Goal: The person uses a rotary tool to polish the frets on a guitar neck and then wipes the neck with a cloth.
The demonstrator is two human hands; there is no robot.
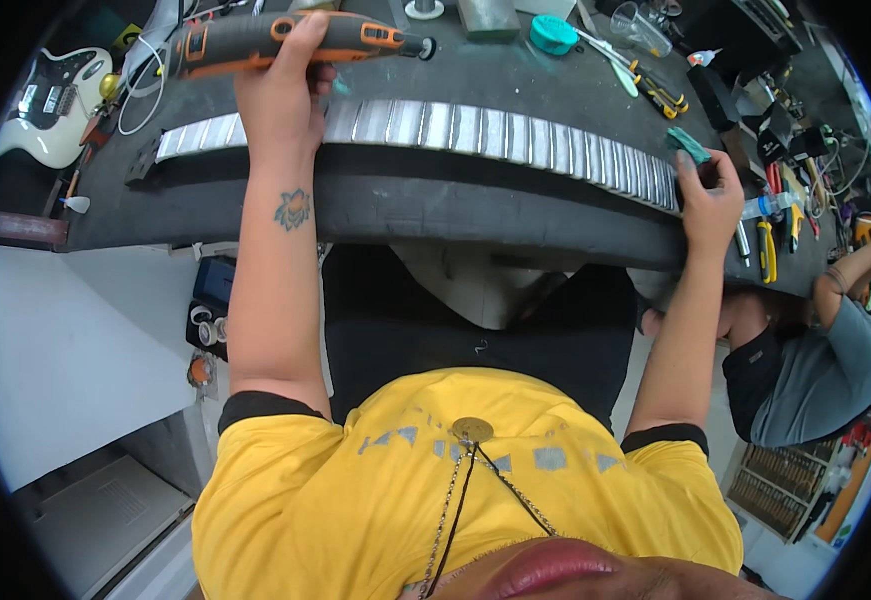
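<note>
My left hand (283, 95) is closed around a grey and orange rotary tool (340, 38) with a small round wheel at its right end. Held above the dark bench top, the tool is beyond a guitar neck (475, 128). Silvery tape strips cover the fretboard between the frets. At the neck's right end my right hand (710, 195) pinches a green lump (690, 146) that looks like polishing compound. Its fingers are beside the end of the neck; whether they touch it I cannot tell. My left forearm hides part of the neck.
A white guitar body (65, 105) is at the far left. A turquoise round container (553, 35) and screwdrivers (660, 90) lie behind the neck. Yellow-handled pliers (766, 252) lie near the right edge. Another person (805, 360) sits at the right.
</note>
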